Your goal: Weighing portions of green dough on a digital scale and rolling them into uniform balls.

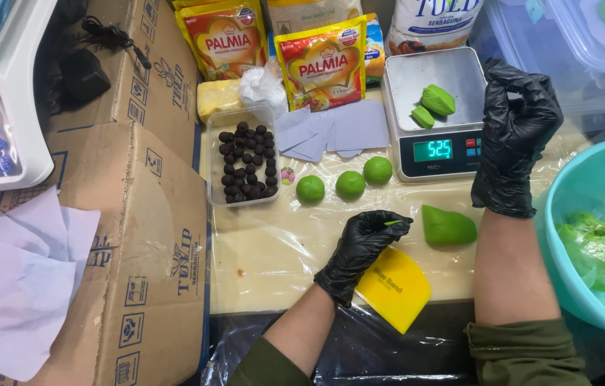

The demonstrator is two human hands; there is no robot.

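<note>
Resting on the plastic-covered work surface (274,250), the left hand (361,246) in its black glove pinches a tiny sliver of green dough (393,223) between thumb and fingertips, the other fingers curled loosely under. Just beneath that hand lies a yellow plastic scraper (397,287), partly tucked under the wrist. Close to the right of the fingertips sits a larger lump of green dough (448,226), flat on the surface and apart from both hands. The right hand (513,139), also gloved in black, is raised beside the digital scale (434,114), thumb and forefinger closed together in a ring; whether anything is caught between them is hard to tell, since the glove hides it. On the scale's platform lie two small green dough pieces (432,105). In front of the scale three green dough balls (349,184) stand in a row, near a clear tray of dark round filling balls (246,162). A teal bowl (567,214) lined with plastic holds more green dough at the far right. Cardboard boxes (131,236) stand to the left.
</note>
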